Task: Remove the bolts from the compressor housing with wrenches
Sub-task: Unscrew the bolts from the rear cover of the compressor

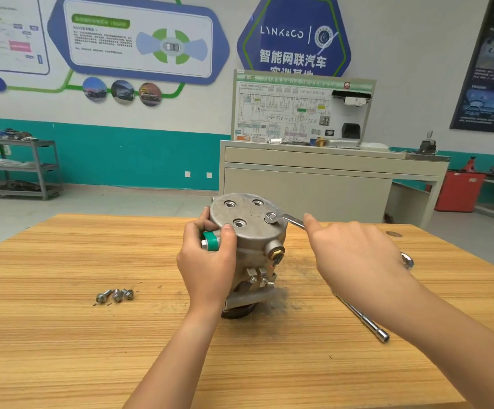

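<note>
- The compressor housing stands on end at the middle of the wooden tabletop, pulley end down and round end plate facing up.
- It is a cast-metal body, dull grey and slightly pitted. It looks heavy and rigid, so it should not flex, but standing tall on a narrow base it could rock or spin under wrench load.
- The left hand steadies it from the left side. The fingers wrap around the green-capped port and the thumb lies on the plate's edge. That stub and the barrel below look like the firmest places to hold.
- Three of the plate's four holes are empty. The right-hand one holds a bolt with the ring end of a wrench seated over it.
- The right hand holds the polished steel wrench shank, index finger laid straight along it. The other fingers are hidden underneath.
- Three loose flanged bolts lie together to the near left.
- A smooth chrome socket bar lies on the tabletop to the near right.
</note>
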A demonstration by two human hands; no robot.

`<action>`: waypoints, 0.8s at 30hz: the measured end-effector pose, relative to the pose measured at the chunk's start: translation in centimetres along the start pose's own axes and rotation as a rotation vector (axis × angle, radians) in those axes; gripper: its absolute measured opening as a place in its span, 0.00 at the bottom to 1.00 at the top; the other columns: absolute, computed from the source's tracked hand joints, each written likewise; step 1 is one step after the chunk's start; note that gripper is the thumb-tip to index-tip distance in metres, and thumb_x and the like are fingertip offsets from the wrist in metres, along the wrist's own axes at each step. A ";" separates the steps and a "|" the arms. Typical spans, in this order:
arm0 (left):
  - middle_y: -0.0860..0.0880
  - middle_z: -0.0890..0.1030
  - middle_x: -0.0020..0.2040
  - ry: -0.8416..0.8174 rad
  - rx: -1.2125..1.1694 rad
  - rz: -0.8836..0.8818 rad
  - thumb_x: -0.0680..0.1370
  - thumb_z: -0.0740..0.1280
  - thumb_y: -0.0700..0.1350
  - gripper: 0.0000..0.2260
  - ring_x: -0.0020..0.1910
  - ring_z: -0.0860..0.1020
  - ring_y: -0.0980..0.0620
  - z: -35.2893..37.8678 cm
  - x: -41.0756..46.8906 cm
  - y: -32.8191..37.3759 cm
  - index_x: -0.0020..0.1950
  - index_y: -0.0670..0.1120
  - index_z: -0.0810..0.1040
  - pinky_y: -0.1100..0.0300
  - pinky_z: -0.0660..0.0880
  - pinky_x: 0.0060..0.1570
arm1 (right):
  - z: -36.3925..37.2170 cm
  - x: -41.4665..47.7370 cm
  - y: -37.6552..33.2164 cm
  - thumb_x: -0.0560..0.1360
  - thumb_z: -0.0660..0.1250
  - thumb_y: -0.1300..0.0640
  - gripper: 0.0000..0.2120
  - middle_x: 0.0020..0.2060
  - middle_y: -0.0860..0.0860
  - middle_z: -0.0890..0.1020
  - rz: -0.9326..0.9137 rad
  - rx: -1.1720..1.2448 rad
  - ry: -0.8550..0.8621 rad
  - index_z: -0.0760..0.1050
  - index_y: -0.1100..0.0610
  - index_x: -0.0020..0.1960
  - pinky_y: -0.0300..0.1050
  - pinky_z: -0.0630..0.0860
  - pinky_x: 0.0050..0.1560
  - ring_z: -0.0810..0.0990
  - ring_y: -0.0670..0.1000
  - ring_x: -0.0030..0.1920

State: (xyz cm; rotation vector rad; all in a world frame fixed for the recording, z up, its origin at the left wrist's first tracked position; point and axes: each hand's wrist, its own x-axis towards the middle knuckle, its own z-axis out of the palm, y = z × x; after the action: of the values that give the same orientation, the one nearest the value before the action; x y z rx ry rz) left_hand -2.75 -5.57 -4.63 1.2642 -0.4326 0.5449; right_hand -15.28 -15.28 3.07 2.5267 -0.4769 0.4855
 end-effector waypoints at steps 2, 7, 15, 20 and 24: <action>0.55 0.75 0.57 -0.006 0.000 -0.013 0.74 0.68 0.37 0.11 0.44 0.72 0.79 0.1 -0.1 0.0 0.39 0.50 0.69 0.80 0.67 0.35 | -0.4 -0.2 -0.6 0.74 0.54 0.68 0.31 0.43 0.51 0.77 -0.018 -0.023 -0.012 0.47 0.61 0.74 0.42 0.53 0.23 0.77 0.56 0.44; 0.58 0.77 0.55 -0.023 -0.069 -0.057 0.74 0.67 0.39 0.09 0.48 0.73 0.77 -0.7 0.6 -0.4 0.39 0.51 0.70 0.80 0.67 0.38 | 1.6 -1.4 -0.2 0.63 0.72 0.64 0.27 0.29 0.55 0.77 0.067 -0.110 0.274 0.75 0.62 0.62 0.38 0.57 0.23 0.76 0.54 0.25; 0.57 0.79 0.55 -0.073 -0.157 -0.127 0.76 0.65 0.36 0.09 0.57 0.75 0.67 -1.8 2.0 -1.1 0.39 0.48 0.71 0.73 0.72 0.44 | 6.6 5.6 2.9 0.67 0.75 0.65 0.13 0.46 0.57 0.84 -0.067 0.088 0.762 0.81 0.62 0.50 0.68 0.70 0.53 0.82 0.57 0.49; 0.58 0.79 0.55 -0.075 -0.133 -0.138 0.75 0.65 0.38 0.08 0.56 0.77 0.61 -1.8 2.0 -0.9 0.39 0.48 0.71 0.56 0.74 0.48 | 4.8 12.4 0.6 0.63 0.77 0.64 0.14 0.47 0.55 0.84 -0.358 0.135 0.745 0.82 0.61 0.48 0.61 0.76 0.47 0.82 0.57 0.49; 0.56 0.80 0.55 -0.077 -0.103 -0.137 0.75 0.65 0.36 0.07 0.56 0.75 0.68 -2.1 2.1 -0.7 0.39 0.46 0.71 0.67 0.73 0.47 | 3.8 13.6 0.2 0.67 0.73 0.65 0.07 0.45 0.55 0.84 -0.425 0.094 0.812 0.82 0.61 0.46 0.58 0.76 0.49 0.83 0.55 0.47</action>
State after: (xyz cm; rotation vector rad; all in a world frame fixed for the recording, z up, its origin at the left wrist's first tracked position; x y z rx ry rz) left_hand -0.65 -3.33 -4.45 1.2084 -0.4300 0.3545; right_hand -2.55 -20.71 5.95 2.1624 0.3811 1.2791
